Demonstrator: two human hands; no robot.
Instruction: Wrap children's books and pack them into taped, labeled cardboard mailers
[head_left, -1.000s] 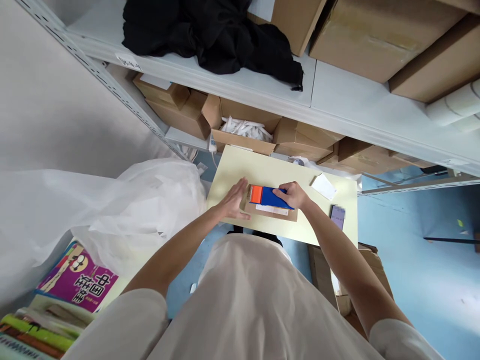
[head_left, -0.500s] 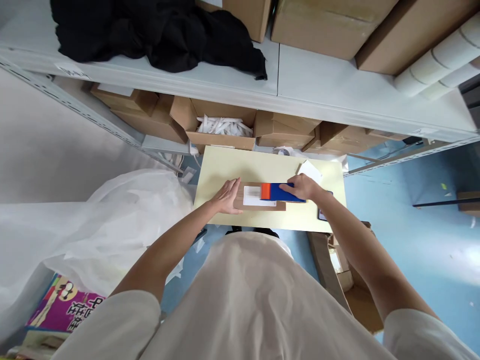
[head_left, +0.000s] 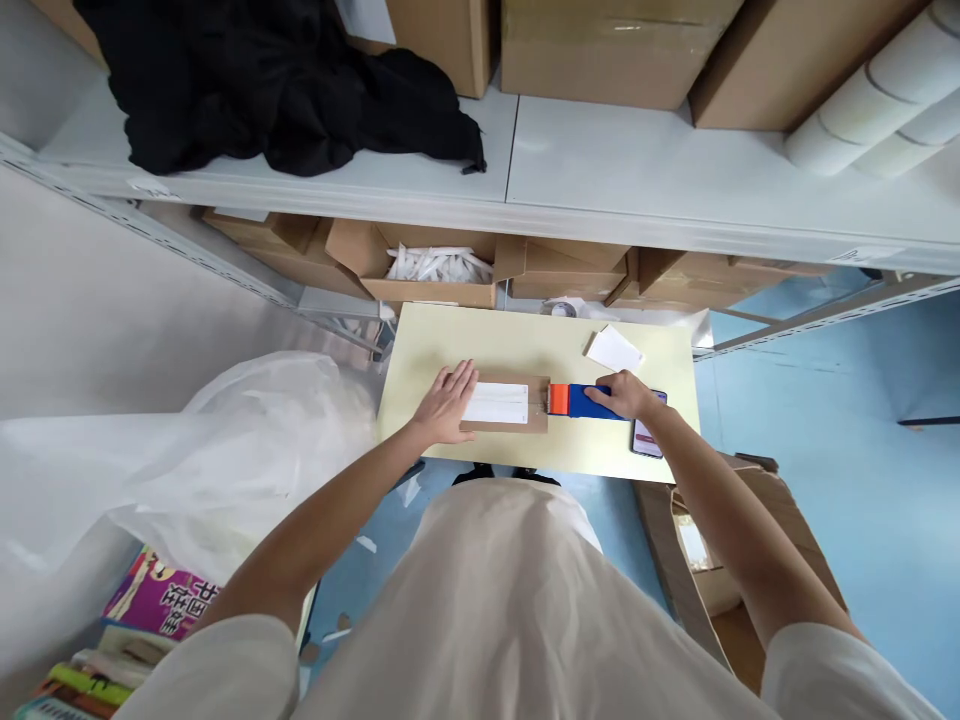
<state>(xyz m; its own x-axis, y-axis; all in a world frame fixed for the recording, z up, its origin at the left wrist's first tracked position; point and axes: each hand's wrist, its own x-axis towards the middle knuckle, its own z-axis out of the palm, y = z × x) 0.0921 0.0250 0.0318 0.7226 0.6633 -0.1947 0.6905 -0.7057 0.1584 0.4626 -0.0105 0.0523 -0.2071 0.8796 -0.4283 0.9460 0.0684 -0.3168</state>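
A brown rectangular cardboard box with a white paper label lies at the frame's centre, the left hand flat, fingers extended, on its left end. The right hand grips a blue-and-orange tape dispenser, orange end at the box's right edge. Beside the right wrist, a dark-edged phone (screen lit) lies on the pale-yellow table.

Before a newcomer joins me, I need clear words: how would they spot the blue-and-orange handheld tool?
Below the grey metal shelf, find the pale yellow rectangular table. At its right half, the person's right hand grips the blue-and-orange handheld tool, orange end toward the brown cardboard box. Its vivid colours set it apart from the white card and dark-edged phone nearby.
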